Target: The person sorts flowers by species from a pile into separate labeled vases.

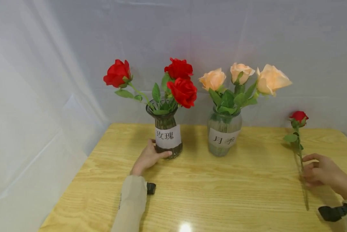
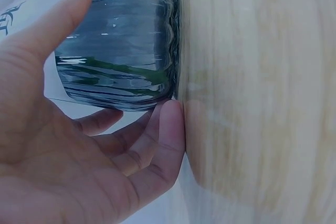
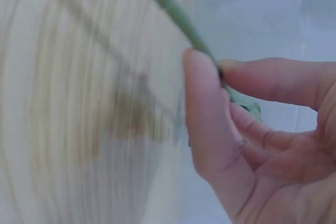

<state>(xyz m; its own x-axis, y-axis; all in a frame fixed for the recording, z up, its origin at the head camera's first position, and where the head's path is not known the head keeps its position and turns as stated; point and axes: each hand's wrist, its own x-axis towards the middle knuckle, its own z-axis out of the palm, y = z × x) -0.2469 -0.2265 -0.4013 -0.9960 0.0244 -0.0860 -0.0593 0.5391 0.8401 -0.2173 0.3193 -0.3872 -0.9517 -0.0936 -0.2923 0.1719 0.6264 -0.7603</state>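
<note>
My left hand point(image 1: 150, 157) holds a dark ribbed glass vase point(image 1: 173, 152) low down, thumb on its front and fingers at its side. In the left wrist view, the vase point(image 2: 121, 40) stands on the wood with the thumb point(image 2: 63, 17) against its wall. Several red roses point(image 1: 182, 92) lean out of this vase, which bears a white paper label point(image 1: 173, 141). At the far right, my right hand point(image 1: 325, 170) pinches the stem of a single red rose point(image 1: 299, 117), bloom pointing away. The right wrist view shows the green stem point(image 3: 173, 11) between thumb and finger.
To the right of the dark vase stands a clear glass vase point(image 1: 222, 151) with a white label and peach roses point(image 1: 272, 80). Both vases are near the back of the wooden table point(image 1: 208, 193). A pale cloth point(image 1: 150, 25) hangs behind.
</note>
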